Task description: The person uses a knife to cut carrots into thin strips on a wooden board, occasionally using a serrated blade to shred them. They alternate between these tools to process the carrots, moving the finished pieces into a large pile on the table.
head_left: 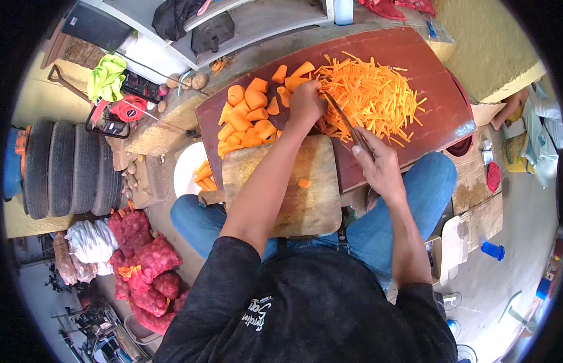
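Note:
My right hand [378,163] is wrapped around the handle of a knife [338,112]. The blade slants up and left along the near edge of a heap of carrot sticks [372,91]. Close to the blade's tip is my left hand [308,101], its fingers curled at the left side of the heap. Whatever those fingers hold is hidden. Peeled carrot chunks [248,112] lie left of it on the reddish-brown table [378,45]. Under my left forearm, a wooden cutting board [321,212] rests over my lap with one small carrot piece [304,183] on it.
A white basin [186,166] with carrot pieces stands left of the board. Further left are red mesh sacks [151,266] and several tires [63,169]. A metal shelf [263,21] is behind the table. Cardboard [484,224] and a blue object [493,250] lie on the floor at right.

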The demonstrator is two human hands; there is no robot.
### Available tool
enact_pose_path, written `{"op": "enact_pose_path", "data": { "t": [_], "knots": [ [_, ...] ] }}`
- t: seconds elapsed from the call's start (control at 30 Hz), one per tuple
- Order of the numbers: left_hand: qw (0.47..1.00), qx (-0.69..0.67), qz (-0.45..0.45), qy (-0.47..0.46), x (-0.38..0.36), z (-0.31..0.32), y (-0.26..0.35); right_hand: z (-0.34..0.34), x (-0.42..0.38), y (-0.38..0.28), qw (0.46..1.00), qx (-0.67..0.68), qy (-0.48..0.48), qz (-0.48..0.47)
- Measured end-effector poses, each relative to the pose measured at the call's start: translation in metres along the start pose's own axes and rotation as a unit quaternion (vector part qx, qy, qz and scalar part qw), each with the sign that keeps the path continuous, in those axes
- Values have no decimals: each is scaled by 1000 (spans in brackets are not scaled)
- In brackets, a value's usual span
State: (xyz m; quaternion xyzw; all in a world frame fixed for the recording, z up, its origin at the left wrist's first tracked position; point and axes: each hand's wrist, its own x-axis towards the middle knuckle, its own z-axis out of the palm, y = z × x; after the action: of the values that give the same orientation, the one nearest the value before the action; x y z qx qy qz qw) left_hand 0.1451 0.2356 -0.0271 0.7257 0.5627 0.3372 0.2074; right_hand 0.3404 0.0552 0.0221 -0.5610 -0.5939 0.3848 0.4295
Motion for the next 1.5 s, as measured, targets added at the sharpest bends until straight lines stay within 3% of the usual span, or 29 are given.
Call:
{"op": "enact_pose_path", "data": {
  "t": [0.13,0.23,0.33,0.37,0.57,0.77,0.87,0.97,1.07,1.27,1.5],
  "knots": [
    [999,-40,-6,-7,0,-3,-5,1,0,5,999,12,10,-35],
    [987,-114,-110,-18,2,-16,-2,0,0,1,999,13,14,-31],
    [995,-73,-62,2,-6,-40,13,-3,0,-4,1000,2,6,-1],
    [993,-80,-84,-17,-4,-43,11,-1,1,-1,1000,3,5,5],
    [995,-96,-35,-9,-12,-41,-17,0,0,-1,999,19,6,34],
    [981,-174,-82,0,-93,-74,-24,-1,-4,-3,996,44,1,76],
    [985,-146,-87,6,-153,-99,-10,-3,-15,-5,996,55,-31,64],
    [981,-156,-115,6,-200,-110,-6,-3,-41,-20,979,129,-93,126],
    [997,-66,-39,22,-220,-124,2,8,-71,-37,967,132,-138,170],
    [993,-27,96,60,-237,-115,-16,25,-111,-53,969,56,-219,98],
    [992,68,102,28,-238,-123,-1,28,-97,-87,964,-59,-258,37]
  ]
}}
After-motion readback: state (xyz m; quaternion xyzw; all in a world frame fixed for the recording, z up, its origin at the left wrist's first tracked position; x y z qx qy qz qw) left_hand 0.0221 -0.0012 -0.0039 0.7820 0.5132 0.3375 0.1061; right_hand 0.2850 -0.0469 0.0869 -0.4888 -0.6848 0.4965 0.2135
